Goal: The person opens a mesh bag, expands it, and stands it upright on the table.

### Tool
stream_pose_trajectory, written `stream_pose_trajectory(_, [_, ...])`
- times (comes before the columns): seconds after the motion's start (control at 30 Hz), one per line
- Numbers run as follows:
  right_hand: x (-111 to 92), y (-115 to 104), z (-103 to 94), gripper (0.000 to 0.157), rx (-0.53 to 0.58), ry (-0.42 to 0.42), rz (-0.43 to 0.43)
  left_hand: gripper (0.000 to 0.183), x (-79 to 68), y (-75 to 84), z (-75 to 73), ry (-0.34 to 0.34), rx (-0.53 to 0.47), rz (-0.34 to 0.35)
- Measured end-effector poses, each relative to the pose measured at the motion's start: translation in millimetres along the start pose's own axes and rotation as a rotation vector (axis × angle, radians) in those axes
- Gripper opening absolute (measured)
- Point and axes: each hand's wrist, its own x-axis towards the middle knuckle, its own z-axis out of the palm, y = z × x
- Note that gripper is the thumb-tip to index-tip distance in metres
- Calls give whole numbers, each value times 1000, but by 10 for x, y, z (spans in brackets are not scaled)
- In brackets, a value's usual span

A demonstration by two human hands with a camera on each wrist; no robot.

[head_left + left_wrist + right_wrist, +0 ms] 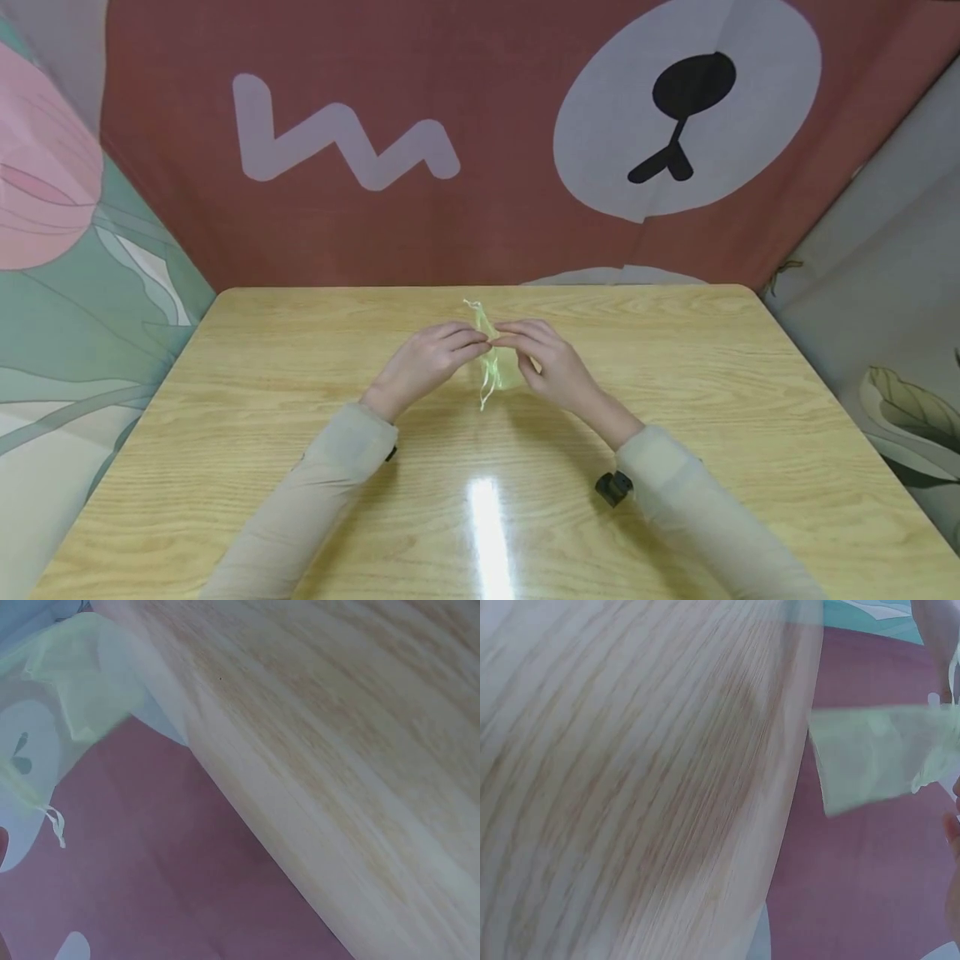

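Note:
A sheer pale-green drawstring pouch (pixel 510 375) is held above the table between both hands. My left hand (pixel 433 357) pinches its gathered mouth from the left. From the right, the fingertips of my right hand (pixel 552 360) grip the same mouth, close to the left fingertips. White cord ends (pixel 483 400) dangle on the near side, and another cord loop sticks out on the far side. In the left wrist view the pouch (pixel 90 690) looks thin and see-through. The right wrist view shows the flat body of the pouch (pixel 870 761) hanging with its bottom edge toward the table.
The wood-grain table (pixel 262 433) spreads beneath both arms, with a bright light reflection near its front. A reddish-brown cloth (pixel 510 233) with a printed animal face hangs behind it. Leaf-patterned cloths hang at both sides. A small black device (pixel 613 488) sits at the right wrist.

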Motion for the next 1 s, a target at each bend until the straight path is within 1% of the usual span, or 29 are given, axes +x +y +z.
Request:
stream_pose_trajectory(0.1, [-1,9,-16,35,-27,-6,-30,32,7,6,-6,0,6,3])
stream_pose_trajectory(0.23, [-5,24,-32,31,-80,-42,-74,34,1,20,-10,-28,39,9])
stream_pose_trajectory(0.37, [-11,41,-38,26,-118,-78,-135,35,-10,40,-4,-45,44,8])
stream_pose_trajectory(0.5, [-25,59,-36,26,-124,-118,-176,35,-20,59,8,-36,10,0])
stream_pose_trajectory(0.63, [-36,72,-39,20,-112,-148,-191,33,-30,65,22,-9,-21,-4])
stream_pose_trajectory(0.73, [-46,91,-60,15,-117,-160,-190,27,-29,60,36,16,-39,2])
stream_pose_trajectory(0.87, [-55,117,-102,16,-151,-189,-194,20,-20,51,47,39,-76,14])
stream_pose_trajectory(0.93, [-58,126,-124,15,-166,-209,-208,18,-19,53,48,30,-113,20])
stream_pose_trajectory(1.0, [-58,131,-139,14,-177,-224,-229,19,-19,64,40,3,-153,25])
